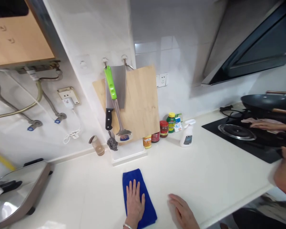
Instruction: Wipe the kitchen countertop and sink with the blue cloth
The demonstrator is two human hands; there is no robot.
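Note:
A folded blue cloth (pixel 146 206) lies flat on the white countertop. My left hand (pixel 134 203) rests palm down on it, fingers stretched out and pressed flat, with a bangle at the wrist. To the right of the cloth, my right hand (pixel 184 212) hovers at or just over the counter, its fingers loosely extended and nothing in them. Whether it touches the surface I cannot tell. Farther back on the counter stands a white spray bottle (pixel 187 135).
Another person's hand (pixel 264 124) holds a pale rag on the black stove (pixel 212 127) at right, beside a wok (pixel 269 101). Several jars (pixel 164 128) line the wall. A cutting board (pixel 143 101), cleaver and skimmer hang centrally. An electric pan (pixel 35 194) sits at left.

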